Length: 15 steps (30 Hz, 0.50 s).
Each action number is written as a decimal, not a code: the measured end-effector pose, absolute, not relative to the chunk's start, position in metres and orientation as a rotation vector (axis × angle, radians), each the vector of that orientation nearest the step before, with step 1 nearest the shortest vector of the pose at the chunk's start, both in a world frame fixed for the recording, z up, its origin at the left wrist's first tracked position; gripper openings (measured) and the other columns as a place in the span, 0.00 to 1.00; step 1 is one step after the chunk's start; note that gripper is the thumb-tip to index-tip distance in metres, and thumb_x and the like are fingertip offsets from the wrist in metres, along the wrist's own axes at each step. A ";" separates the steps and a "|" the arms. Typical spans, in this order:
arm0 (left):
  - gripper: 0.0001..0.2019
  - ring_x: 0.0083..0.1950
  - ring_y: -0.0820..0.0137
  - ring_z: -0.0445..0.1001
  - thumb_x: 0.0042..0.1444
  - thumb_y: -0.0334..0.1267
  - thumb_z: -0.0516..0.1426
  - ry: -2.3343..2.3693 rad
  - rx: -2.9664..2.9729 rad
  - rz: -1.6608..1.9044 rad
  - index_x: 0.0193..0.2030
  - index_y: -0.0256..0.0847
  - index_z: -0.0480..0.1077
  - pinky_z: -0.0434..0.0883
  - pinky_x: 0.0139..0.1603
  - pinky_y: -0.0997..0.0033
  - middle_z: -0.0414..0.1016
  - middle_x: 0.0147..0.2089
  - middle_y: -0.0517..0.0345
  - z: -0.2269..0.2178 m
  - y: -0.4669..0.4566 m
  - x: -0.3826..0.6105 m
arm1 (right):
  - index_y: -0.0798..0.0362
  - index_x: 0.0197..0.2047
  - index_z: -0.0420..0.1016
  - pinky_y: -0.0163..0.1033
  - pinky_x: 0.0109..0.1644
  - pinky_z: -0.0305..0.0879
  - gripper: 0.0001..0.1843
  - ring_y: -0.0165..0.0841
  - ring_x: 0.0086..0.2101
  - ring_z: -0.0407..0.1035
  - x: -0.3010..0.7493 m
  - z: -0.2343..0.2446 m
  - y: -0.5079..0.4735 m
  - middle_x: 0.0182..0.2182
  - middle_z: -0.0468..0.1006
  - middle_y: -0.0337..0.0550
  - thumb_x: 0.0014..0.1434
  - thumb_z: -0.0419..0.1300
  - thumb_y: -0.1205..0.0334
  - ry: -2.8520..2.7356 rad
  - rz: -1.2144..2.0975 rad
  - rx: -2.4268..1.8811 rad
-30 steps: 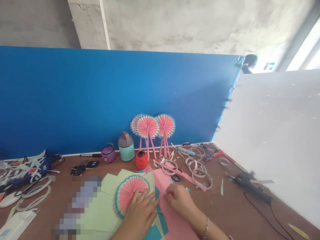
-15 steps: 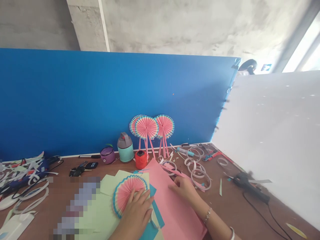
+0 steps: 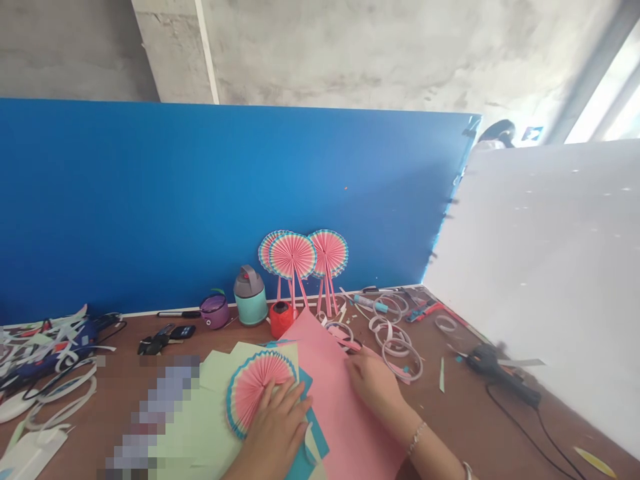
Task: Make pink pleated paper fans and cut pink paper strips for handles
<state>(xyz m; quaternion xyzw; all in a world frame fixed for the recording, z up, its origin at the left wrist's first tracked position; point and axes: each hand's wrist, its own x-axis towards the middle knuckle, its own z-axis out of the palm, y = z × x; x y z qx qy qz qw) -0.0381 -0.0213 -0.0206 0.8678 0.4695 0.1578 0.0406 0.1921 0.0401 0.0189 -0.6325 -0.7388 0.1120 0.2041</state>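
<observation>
My left hand (image 3: 277, 420) lies with its fingers spread on a round pleated paper fan (image 3: 253, 383), pink with cream and blue edges. Light green paper sheets (image 3: 195, 407) are under the fan, and blue paper (image 3: 316, 433) shows beside my fingers. My right hand (image 3: 375, 383), wearing bracelets, is at the right edge of a large pink paper sheet (image 3: 330, 400). Its fingers are curled downward near a narrow pink strip (image 3: 345, 339); the fingertips are partly hidden, so what they pinch is unclear.
Finished pink fans (image 3: 293, 257) stand against the blue partition (image 3: 150, 200). Nearby are a turquoise flask (image 3: 251, 303), a purple cup (image 3: 215, 311) and a red container (image 3: 281, 320). Rolls of tape (image 3: 403, 357) and a glue gun (image 3: 500, 377) lie rightward; paper scraps (image 3: 50, 347) pile up left.
My right hand has moved slightly right and forward, toward the pink strip. The top corner of the pink sheet has shifted slightly. My left hand stays on the fan.
</observation>
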 end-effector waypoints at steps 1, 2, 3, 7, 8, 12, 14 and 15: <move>0.20 0.62 0.61 0.61 0.62 0.41 0.47 1.447 2.655 0.477 0.61 0.56 0.59 0.55 0.62 0.51 0.64 0.62 0.62 -0.022 -0.021 -0.038 | 0.54 0.21 0.65 0.34 0.30 0.49 0.18 0.32 0.28 0.63 0.198 0.023 0.043 0.26 0.70 0.44 0.59 0.44 0.63 -2.024 0.260 -1.778; 0.19 0.62 0.61 0.61 0.62 0.41 0.46 1.457 2.649 0.466 0.60 0.57 0.59 0.55 0.62 0.51 0.64 0.62 0.62 -0.023 -0.021 -0.039 | 0.54 0.22 0.66 0.34 0.29 0.49 0.18 0.33 0.28 0.65 0.204 0.026 0.046 0.26 0.72 0.45 0.60 0.43 0.62 -1.973 0.250 -1.812; 0.19 0.62 0.61 0.61 0.62 0.42 0.46 1.467 2.642 0.451 0.60 0.57 0.60 0.55 0.62 0.50 0.64 0.62 0.62 -0.022 -0.021 -0.038 | 0.53 0.23 0.66 0.35 0.29 0.49 0.19 0.33 0.28 0.65 0.210 0.029 0.049 0.25 0.72 0.44 0.61 0.42 0.59 -1.914 0.262 -1.842; 0.18 0.61 0.59 0.61 0.62 0.42 0.46 1.495 2.605 0.393 0.57 0.54 0.63 0.55 0.61 0.48 0.66 0.61 0.61 -0.010 -0.023 -0.036 | 0.52 0.26 0.64 0.35 0.29 0.53 0.20 0.35 0.27 0.65 0.232 0.029 0.062 0.24 0.73 0.44 0.60 0.40 0.53 -1.549 0.320 -1.862; 0.17 0.61 0.58 0.61 0.61 0.42 0.47 1.510 2.593 0.392 0.56 0.53 0.65 0.55 0.61 0.48 0.66 0.60 0.60 -0.007 -0.023 -0.035 | 0.52 0.26 0.64 0.35 0.30 0.54 0.20 0.35 0.28 0.65 0.236 0.028 0.065 0.24 0.73 0.44 0.60 0.40 0.52 -1.459 0.352 -1.822; 0.15 0.60 0.58 0.63 0.59 0.38 0.50 1.562 2.577 0.437 0.51 0.50 0.69 0.55 0.61 0.47 0.70 0.57 0.58 -0.006 -0.022 -0.037 | 0.53 0.25 0.63 0.34 0.27 0.56 0.21 0.34 0.27 0.62 0.243 0.016 0.073 0.23 0.69 0.43 0.55 0.40 0.48 -1.282 0.577 -1.665; 0.17 0.59 0.59 0.64 0.55 0.33 0.52 1.589 2.583 0.524 0.51 0.49 0.68 0.56 0.61 0.49 0.71 0.55 0.57 -0.015 -0.020 -0.038 | 0.53 0.23 0.60 0.34 0.25 0.54 0.21 0.32 0.23 0.59 0.240 0.009 0.076 0.19 0.65 0.40 0.53 0.41 0.46 -1.328 0.652 -1.636; 0.20 0.58 0.58 0.65 0.53 0.32 0.53 1.605 2.587 0.605 0.53 0.48 0.67 0.57 0.61 0.49 0.72 0.54 0.56 -0.020 -0.019 -0.039 | 0.52 0.21 0.58 0.34 0.24 0.53 0.21 0.31 0.22 0.57 0.237 0.006 0.077 0.18 0.63 0.38 0.52 0.41 0.45 -1.366 0.672 -1.629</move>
